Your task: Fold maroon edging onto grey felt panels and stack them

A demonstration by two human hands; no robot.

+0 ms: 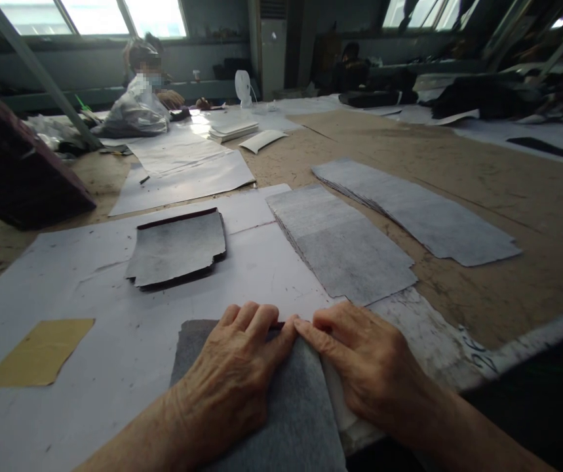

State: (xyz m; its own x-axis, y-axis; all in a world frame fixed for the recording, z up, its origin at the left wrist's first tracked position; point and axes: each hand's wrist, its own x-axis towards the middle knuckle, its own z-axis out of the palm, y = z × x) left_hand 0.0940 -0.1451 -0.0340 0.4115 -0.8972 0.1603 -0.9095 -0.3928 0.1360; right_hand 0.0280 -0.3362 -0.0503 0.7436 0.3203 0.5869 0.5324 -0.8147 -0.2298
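Observation:
A grey sheet of backed material (301,413) lies in front of me at the near edge of the white paper. A narrow dark strip shows along its far edge, which appears folded over. My left hand (234,370) rests across the sheet, fingers curled and pressed on that edge. My right hand (372,357) meets it from the right, its fingers bent and pinching at the edge's right end. The fingertips of both hands almost touch. Beyond them sits a small stack of grey pieces (180,246) with a dark folded strip along the far side.
Two stacks of grey sheets (345,236) (419,210) lie to the right. A tan card (38,353) is at left on the white paper (114,282). A dark block (20,164) stands far left. A co-worker (146,85) sits beyond, near a small white fan (243,88).

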